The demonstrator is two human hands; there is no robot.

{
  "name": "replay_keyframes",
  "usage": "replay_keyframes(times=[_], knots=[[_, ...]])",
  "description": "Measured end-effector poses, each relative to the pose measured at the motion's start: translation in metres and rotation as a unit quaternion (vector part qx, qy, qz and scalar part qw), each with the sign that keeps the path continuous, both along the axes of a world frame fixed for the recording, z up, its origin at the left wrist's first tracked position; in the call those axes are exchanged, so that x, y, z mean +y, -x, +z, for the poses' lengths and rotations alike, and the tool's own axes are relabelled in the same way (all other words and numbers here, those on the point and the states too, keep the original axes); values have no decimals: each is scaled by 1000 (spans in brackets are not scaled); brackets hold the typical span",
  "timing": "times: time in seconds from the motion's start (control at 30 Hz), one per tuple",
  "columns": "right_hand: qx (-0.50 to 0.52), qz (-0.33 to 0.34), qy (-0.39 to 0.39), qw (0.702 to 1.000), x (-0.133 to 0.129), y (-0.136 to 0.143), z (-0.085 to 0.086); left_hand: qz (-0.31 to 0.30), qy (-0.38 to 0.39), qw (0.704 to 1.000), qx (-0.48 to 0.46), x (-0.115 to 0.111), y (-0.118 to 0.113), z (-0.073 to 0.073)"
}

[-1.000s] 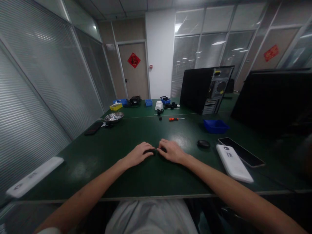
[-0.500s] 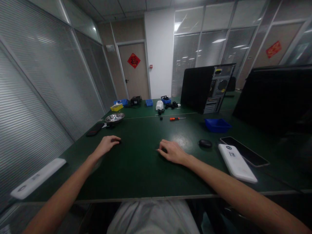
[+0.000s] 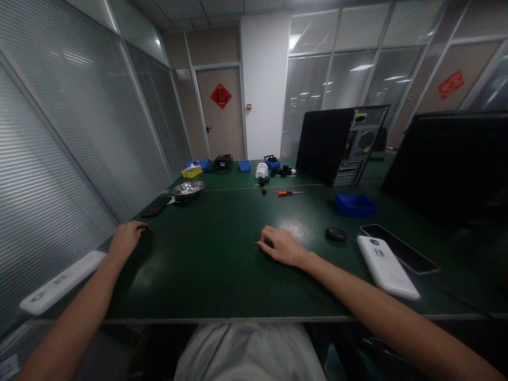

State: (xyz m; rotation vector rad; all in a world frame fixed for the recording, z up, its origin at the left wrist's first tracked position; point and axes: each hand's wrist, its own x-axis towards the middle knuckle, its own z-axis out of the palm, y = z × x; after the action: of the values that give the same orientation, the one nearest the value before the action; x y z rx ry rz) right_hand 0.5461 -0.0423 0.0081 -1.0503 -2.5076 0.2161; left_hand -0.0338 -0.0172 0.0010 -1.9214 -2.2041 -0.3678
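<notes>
My left hand is at the left side of the green table, between a dark phone and a long white power-bank-like block. Its fingers are drawn together, and something small and dark may be at their tips, too unclear to name. Near the middle of the table rests my right hand, thumb and fingers curled into a pinch. A tiny pale tip sticks out from its fingertips; I cannot make out what it belongs to. A black computer mouse lies to the right of that hand.
Further back are a metal bowl, an orange screwdriver, small black parts and a blue tray. A computer case stands behind. At right, a white block overlaps a dark phone.
My left hand has moved left across the table, away from my right hand, toward the white block. The right hand has stayed in place with its fingers pinched. The view has shifted slightly.
</notes>
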Motion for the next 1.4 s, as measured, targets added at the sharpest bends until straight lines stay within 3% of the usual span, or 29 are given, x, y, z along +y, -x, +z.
replay_keyframes(times=[0.2, 0.47, 0.67, 0.87, 1.07, 1.17, 1.23, 1.3, 1.4], knots=[[5, 1, -3, 1000, 3, 0, -3, -9, -18, 1000, 10, 1, 5, -5], [2, 3, 4, 1000, 0, -1, 0, 87, 0, 992, -97, -6, -7, 13], [0, 3, 4, 1000, 1, 0, -2, 153, 0, 970, -189, -11, -3, 15], [0, -1, -5, 1000, -1, 0, 0, 109, -19, 986, -122, -10, -4, 13], [-4, 1, 2, 1000, -1, 0, 1, 109, 5, 987, -114, -12, -15, 22], [-4, 1, 0, 1000, 0, 1, 0, 88, 12, 988, -129, -9, -35, 26], [-3, 3, -2, 1000, -1, 1, 0, 29, 32, 987, -156, -7, -63, 27], [1, 6, -3, 1000, -1, 1, 0, -74, 68, 973, -207, -7, -104, 25], [5, 8, -4, 1000, -2, 1, 1, -244, 108, 925, -272, -11, -184, 19]])
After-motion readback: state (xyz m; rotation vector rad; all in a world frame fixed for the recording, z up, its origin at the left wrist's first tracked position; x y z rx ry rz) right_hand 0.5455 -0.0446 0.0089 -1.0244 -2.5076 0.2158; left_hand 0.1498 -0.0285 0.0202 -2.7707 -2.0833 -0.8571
